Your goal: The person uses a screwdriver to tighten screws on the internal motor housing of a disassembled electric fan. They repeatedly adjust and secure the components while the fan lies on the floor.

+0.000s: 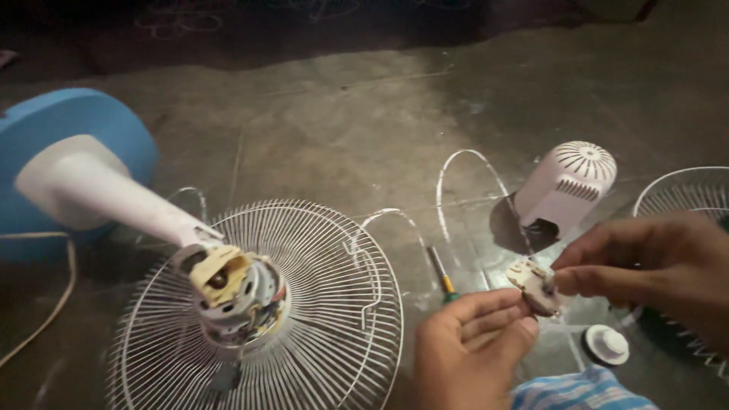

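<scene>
Here I see both hands closed on one small part [536, 285], a pale, roundish piece with brownish bits on it, held up over the floor between them. My right hand [653, 266] pinches it from the right with thumb and fingertips; my left hand [467, 345] grips its left edge, fingers curled tight around it. What exactly the part is, I cannot tell.

Just behind the left hand a screwdriver [440, 273] with a green and yellow handle lies on the concrete floor [342, 129]. Below the right hand sits a small white round cap [607, 343], and near it a bit of blue striped cloth [581, 391] shows at the bottom edge. Further back stands a white vented motor cover [568, 182], tipped on its side.

To the left lies a wire fan guard [326, 319] with the bare motor [231, 292] resting on it, joined to a white neck [106, 193] and a blue round base [76, 121]. A second guard [683, 190] shows at the right edge, partly behind my right hand. A pale cord [45, 311] trails off to the left.
</scene>
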